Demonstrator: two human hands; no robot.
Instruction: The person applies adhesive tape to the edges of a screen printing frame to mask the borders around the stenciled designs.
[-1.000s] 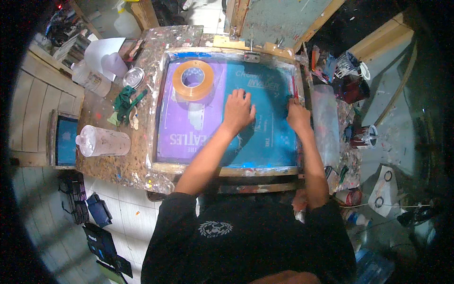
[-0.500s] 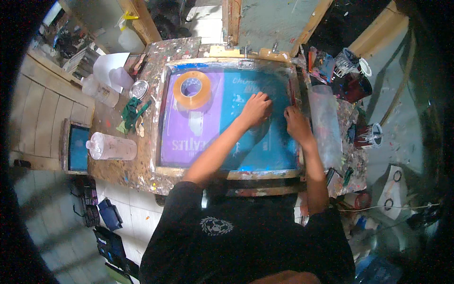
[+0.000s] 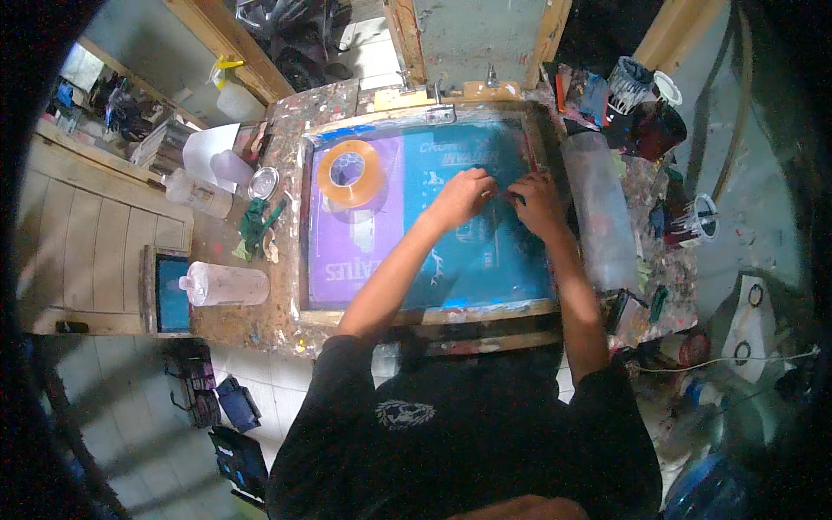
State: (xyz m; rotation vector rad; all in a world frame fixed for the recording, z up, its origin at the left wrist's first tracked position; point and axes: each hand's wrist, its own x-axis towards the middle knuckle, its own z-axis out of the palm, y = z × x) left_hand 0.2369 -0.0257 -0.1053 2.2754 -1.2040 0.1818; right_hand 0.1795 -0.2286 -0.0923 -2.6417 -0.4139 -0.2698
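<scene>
1. A framed printing screen (image 3: 426, 317) is laid flat over the paint-spotted tabletop (image 3: 251, 328), directly in front of the person. Its far edge is met by a metal clamp (image 3: 441, 113).
2. The mesh is divided by colour: a purple area (image 3: 325, 258) is seen on the left and a teal area (image 3: 511, 279) on the right, both marked with pale stencil shapes.
3. A roll of clear amber tape (image 3: 373, 180) is rested flat on the purple area, toward the far left, and is held by neither of the hands.
4. The left hand (image 3: 468, 195) is held over the teal area with its fingers curled in; whether anything is gripped under them cannot be told.
5. The right hand (image 3: 536, 201) is placed just beside it, near the right rail, with fingers bent and the tips drawn close together. Something small and dark may be pinched there, but this cannot be made out.
6. As a judgement, the setting down of the screen is done, while the close finger work at the right of the teal area appears unfinished. No laid strip can be clearly seen there, and the roll has not been cleared from the mesh.
7. At the left, a pinkish bottle (image 3: 230, 284) and a green cloth (image 3: 254, 227) are left lying apart from the screen.
</scene>
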